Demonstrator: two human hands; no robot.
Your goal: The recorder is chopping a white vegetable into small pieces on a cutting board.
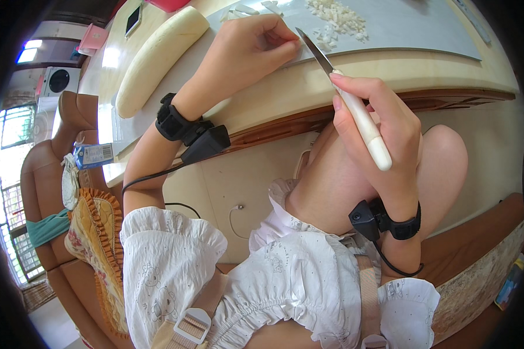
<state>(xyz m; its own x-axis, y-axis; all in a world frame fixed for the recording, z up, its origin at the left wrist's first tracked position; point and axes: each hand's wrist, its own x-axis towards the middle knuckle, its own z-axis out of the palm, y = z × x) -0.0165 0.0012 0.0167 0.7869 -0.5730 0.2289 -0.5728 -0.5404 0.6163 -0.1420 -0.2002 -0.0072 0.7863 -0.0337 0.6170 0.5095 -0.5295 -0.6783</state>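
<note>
My right hand [384, 125] grips a small knife [360, 119] by its white handle, the blade pointing up and to the left. Close to the blade's tip, my left hand [253, 49] is closed with thumb and fingers pinched together. What it holds, if anything, is hidden. Under and beyond it lies a grey cutting board [413, 35]. On the board is a heap of small diced white pieces [340, 20], with a few larger white pieces [241, 10] behind my left hand. A long, pale, peeled radish [160, 61] rests to the left of my left forearm.
The table [308, 107] has a wooden front edge above my knees. A phone [133, 21] lies at its far left, near a pink bin [92, 39]. A blue carton [94, 156] stands by the left corner, beside a brown sofa [46, 192]. Cables hang from both wrist devices.
</note>
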